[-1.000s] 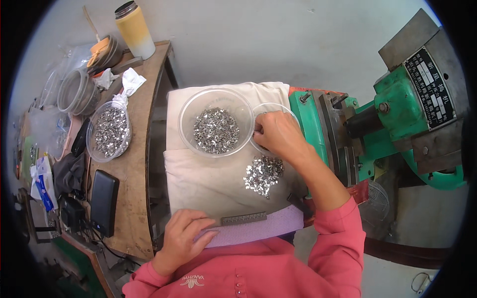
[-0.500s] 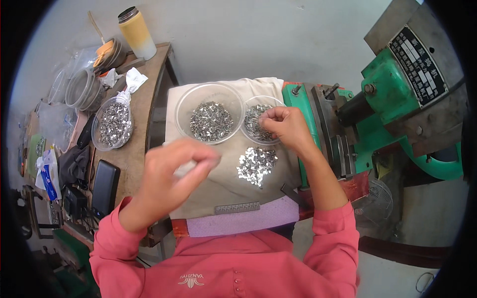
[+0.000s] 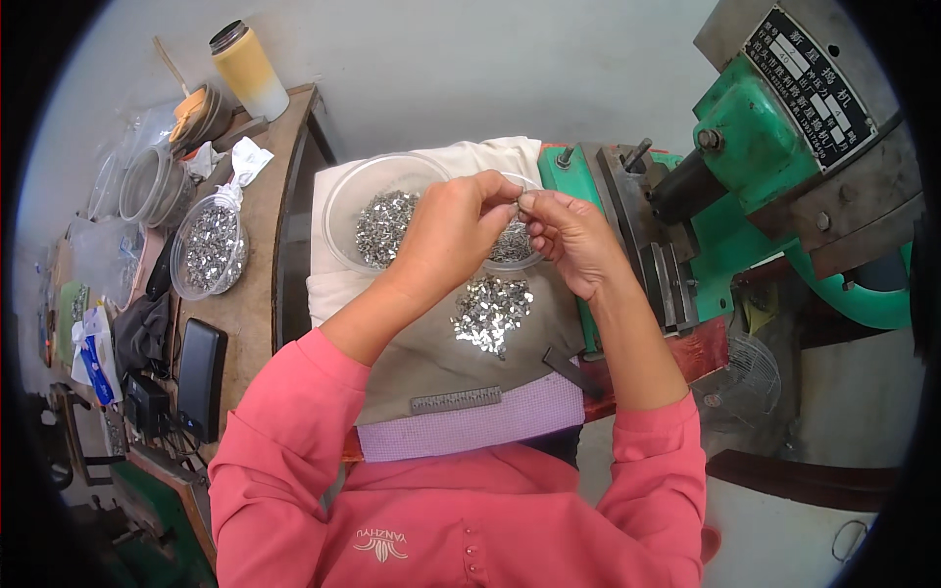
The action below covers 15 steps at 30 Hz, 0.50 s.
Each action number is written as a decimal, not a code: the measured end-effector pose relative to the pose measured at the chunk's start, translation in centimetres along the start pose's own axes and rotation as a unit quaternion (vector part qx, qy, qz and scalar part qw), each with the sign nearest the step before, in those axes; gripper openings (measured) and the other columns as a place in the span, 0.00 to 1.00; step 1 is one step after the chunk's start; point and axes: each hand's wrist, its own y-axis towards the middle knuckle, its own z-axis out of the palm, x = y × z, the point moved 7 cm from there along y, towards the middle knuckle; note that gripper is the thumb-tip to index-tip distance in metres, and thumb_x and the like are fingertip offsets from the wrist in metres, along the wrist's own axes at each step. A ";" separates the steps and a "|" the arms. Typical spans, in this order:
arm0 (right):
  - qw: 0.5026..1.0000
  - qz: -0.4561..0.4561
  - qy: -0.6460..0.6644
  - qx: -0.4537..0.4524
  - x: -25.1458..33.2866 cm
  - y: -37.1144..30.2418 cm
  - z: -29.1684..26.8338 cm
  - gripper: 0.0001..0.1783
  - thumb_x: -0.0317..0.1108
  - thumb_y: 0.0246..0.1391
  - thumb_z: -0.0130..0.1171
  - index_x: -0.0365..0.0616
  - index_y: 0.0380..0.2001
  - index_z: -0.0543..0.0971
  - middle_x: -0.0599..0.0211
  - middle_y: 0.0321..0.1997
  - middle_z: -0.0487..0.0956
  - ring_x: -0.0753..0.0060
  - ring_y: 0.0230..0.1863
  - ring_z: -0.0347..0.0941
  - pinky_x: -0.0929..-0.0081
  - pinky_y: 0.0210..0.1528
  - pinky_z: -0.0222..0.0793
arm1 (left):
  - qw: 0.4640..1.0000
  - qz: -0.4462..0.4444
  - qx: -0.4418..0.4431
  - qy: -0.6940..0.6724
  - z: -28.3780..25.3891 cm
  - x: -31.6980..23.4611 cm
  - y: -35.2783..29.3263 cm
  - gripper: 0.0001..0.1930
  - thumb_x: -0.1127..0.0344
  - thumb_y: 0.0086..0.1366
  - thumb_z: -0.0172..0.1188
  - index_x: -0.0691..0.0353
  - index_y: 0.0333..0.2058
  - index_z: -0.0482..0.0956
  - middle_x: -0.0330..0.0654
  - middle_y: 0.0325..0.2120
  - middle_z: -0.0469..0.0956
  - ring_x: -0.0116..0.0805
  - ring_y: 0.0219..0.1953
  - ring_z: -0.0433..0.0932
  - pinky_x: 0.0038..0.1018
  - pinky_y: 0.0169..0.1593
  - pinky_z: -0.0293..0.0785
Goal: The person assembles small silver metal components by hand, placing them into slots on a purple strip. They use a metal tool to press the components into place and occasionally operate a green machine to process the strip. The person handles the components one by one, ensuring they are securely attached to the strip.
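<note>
My left hand and my right hand meet fingertip to fingertip above a small clear plastic tub. Both are closed in a pinch; whatever lies between the fingers is too small to make out. Thin metal pieces fill the bottom of that tub, partly covered by my hands. To its left, partly behind my left hand, a larger clear tub holds many small shiny metal pieces. In front of the tubs, a loose pile of flat silvery pieces lies on the cloth.
A steel ruler and a dark metal bar lie near the front edge, by a purple mat. At right stands a green press. The left bench carries another tub of pieces, a black power bank and a yellow bottle.
My left hand has swung right and away from me, from over the cloth to my right hand's fingertips. My right hand stays over the small tub, its fingers now touching the left's.
</note>
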 end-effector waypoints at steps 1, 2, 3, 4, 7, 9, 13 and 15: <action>1.000 0.003 0.017 0.005 -0.2 0.1 0.2 0.11 0.33 0.58 0.65 0.39 0.41 0.81 0.77 0.31 0.79 0.88 0.28 0.71 0.87 0.32 0.71 | 1.000 -0.005 -0.005 -0.001 -0.1 0.3 0.1 0.10 0.73 0.65 0.60 0.70 0.44 0.82 0.50 0.33 0.85 0.33 0.36 0.85 0.27 0.42 0.79; 1.000 0.001 0.025 -0.002 -0.2 0.0 0.3 0.11 0.34 0.58 0.65 0.39 0.41 0.81 0.77 0.32 0.79 0.88 0.28 0.71 0.87 0.32 0.71 | 1.000 -0.010 -0.011 -0.003 -0.1 0.5 0.1 0.10 0.73 0.65 0.60 0.70 0.43 0.83 0.50 0.32 0.85 0.32 0.36 0.85 0.27 0.41 0.79; 0.999 -0.002 0.032 -0.007 -0.2 -0.2 0.3 0.11 0.34 0.58 0.65 0.40 0.41 0.81 0.77 0.32 0.79 0.88 0.28 0.71 0.88 0.32 0.71 | 1.000 0.002 -0.018 -0.003 -0.1 0.4 0.2 0.09 0.73 0.64 0.60 0.69 0.42 0.83 0.49 0.31 0.85 0.32 0.34 0.85 0.27 0.40 0.79; 0.999 -0.004 0.040 -0.010 -0.3 -0.3 0.5 0.11 0.34 0.59 0.65 0.40 0.41 0.81 0.77 0.32 0.79 0.88 0.28 0.72 0.88 0.32 0.72 | 1.000 0.014 -0.027 -0.001 0.0 0.2 0.3 0.09 0.73 0.63 0.61 0.69 0.40 0.83 0.49 0.30 0.85 0.32 0.33 0.85 0.27 0.38 0.78; 0.999 -0.038 -0.002 -0.037 -0.2 -0.5 0.0 0.13 0.35 0.61 0.64 0.38 0.44 0.81 0.77 0.32 0.80 0.89 0.29 0.73 0.89 0.32 0.73 | 0.997 0.045 -0.056 0.031 -0.1 0.0 0.5 0.07 0.72 0.60 0.62 0.67 0.36 0.84 0.50 0.26 0.83 0.36 0.29 0.84 0.31 0.34 0.77; 0.998 -0.039 -0.016 -0.055 -0.5 -0.6 0.3 0.14 0.34 0.62 0.63 0.36 0.46 0.81 0.76 0.32 0.80 0.88 0.29 0.73 0.88 0.31 0.74 | 0.995 0.054 -0.074 0.032 -0.3 0.3 0.4 0.07 0.71 0.57 0.62 0.67 0.33 0.82 0.52 0.25 0.82 0.45 0.28 0.83 0.35 0.34 0.77; 0.988 -0.052 -0.112 -0.093 -0.3 -0.9 0.1 0.17 0.37 0.65 0.60 0.36 0.50 0.81 0.73 0.32 0.81 0.87 0.28 0.73 0.87 0.30 0.74 | 0.997 0.030 -0.057 0.039 -0.3 0.4 0.7 0.06 0.71 0.55 0.62 0.67 0.31 0.81 0.54 0.25 0.82 0.49 0.30 0.84 0.37 0.35 0.78; 0.979 -0.069 -0.155 -0.115 0.1 -1.1 0.5 0.19 0.39 0.66 0.59 0.38 0.53 0.81 0.72 0.32 0.81 0.86 0.27 0.72 0.86 0.29 0.74 | 0.997 0.026 -0.059 0.034 -0.4 0.9 0.6 0.06 0.71 0.55 0.62 0.68 0.32 0.81 0.53 0.24 0.82 0.48 0.30 0.84 0.36 0.35 0.78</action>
